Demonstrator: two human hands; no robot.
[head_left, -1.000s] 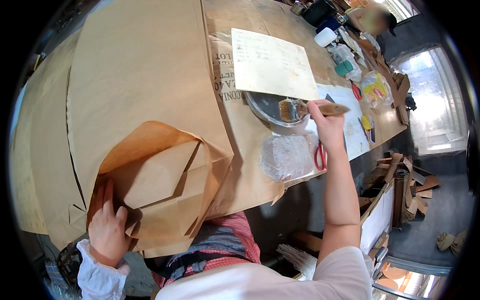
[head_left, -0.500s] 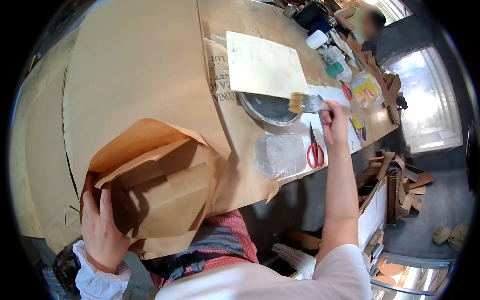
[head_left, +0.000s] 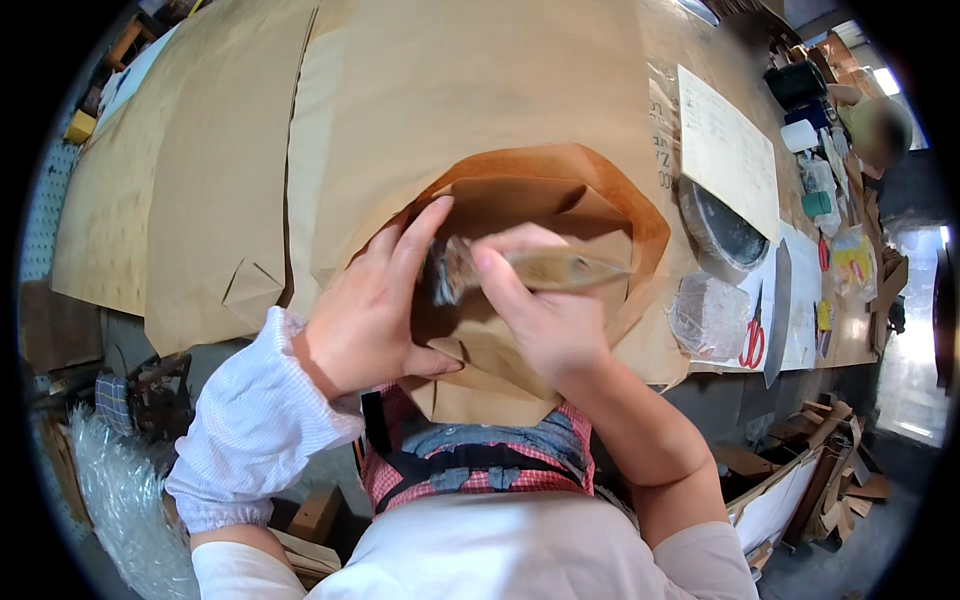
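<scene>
Brushing inside the brown paper bag point(head_left: 490, 105) seems underway: right hand point(head_left: 552, 312) grasps a wooden-handled paintbrush point(head_left: 568, 271); splayed left hand point(head_left: 362, 308) touches the mouth, which further strokes need open.

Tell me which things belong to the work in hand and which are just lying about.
In use:
brush, in the right hand
open brown paper bag, left hand at its mouth
perhaps the round pan, untouched

Lying about, apparently:
red-handled scissors
clear plastic packet
green container
pale card overlapping the pan
</scene>
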